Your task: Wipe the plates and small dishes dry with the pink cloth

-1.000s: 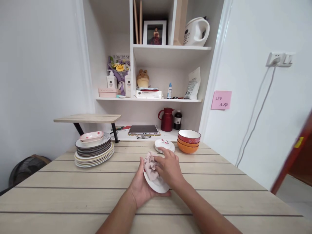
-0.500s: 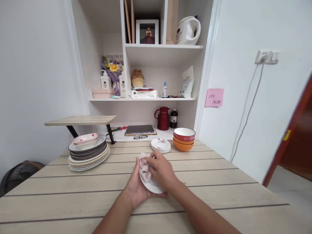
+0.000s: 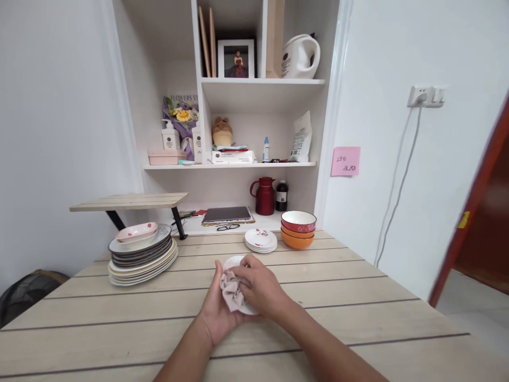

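A white shelf unit stands behind my slatted wooden table. On the table's left are a low wooden riser and, in front of it, a tall stack of plates. A red thermos jug stands at the back, behind an enamel-style bowl stack. My left hand is cupped, and my right hand curls in over it. Beyond them, a stack of floral saucers sits just left of the bowls. A small white plate rests in my left palm, thumb by its rim, other fingers mostly hidden. Against its face, my right fingers pinch a crumpled pale pink cloth, their tips partly hidden.
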`<state>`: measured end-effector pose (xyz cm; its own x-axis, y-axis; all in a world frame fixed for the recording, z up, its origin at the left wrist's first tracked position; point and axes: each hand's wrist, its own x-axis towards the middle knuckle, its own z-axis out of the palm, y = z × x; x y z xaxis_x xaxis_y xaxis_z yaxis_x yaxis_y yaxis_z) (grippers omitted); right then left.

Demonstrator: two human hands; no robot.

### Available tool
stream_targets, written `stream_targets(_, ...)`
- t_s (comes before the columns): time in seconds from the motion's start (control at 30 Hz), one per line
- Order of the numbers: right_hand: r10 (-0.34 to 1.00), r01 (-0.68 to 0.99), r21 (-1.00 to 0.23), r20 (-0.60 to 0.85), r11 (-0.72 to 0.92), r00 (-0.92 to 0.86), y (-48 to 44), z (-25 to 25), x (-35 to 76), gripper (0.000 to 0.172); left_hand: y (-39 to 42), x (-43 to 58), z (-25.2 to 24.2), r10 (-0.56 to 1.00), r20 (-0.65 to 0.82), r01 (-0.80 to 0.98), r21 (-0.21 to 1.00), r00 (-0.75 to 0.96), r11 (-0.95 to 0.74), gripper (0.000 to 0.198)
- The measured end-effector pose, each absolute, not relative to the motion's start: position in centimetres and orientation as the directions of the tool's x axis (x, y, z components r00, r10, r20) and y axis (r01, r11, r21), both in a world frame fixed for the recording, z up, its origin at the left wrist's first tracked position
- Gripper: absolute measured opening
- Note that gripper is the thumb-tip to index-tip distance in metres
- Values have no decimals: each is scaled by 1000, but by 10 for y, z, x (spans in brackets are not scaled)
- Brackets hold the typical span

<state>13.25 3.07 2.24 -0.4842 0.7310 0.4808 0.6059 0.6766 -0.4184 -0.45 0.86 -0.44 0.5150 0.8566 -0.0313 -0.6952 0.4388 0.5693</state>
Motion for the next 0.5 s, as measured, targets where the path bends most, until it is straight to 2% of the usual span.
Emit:
stream_targets(0.13, 766, 702, -379, 521, 604, -377, 42, 22, 140, 40, 9, 1, -4, 784, -34, -632, 571, 620, 524, 69)
stream_targets(0.3, 814, 791, -271, 390, 548, -430, 52, 20, 156, 30, 12, -7, -4, 871, 41, -758, 513, 490, 403, 68)
stream_targets(0.4, 789, 762, -250, 349, 598, -505, 45, 20, 151, 32, 13, -12, -5, 911, 47, -802, 494, 409, 335, 65)
stream_targets(0.5, 736, 673, -307, 369, 673, -567, 34, 22, 139, 46, 12, -11, -4, 919, 15, -788, 520, 394, 329, 63)
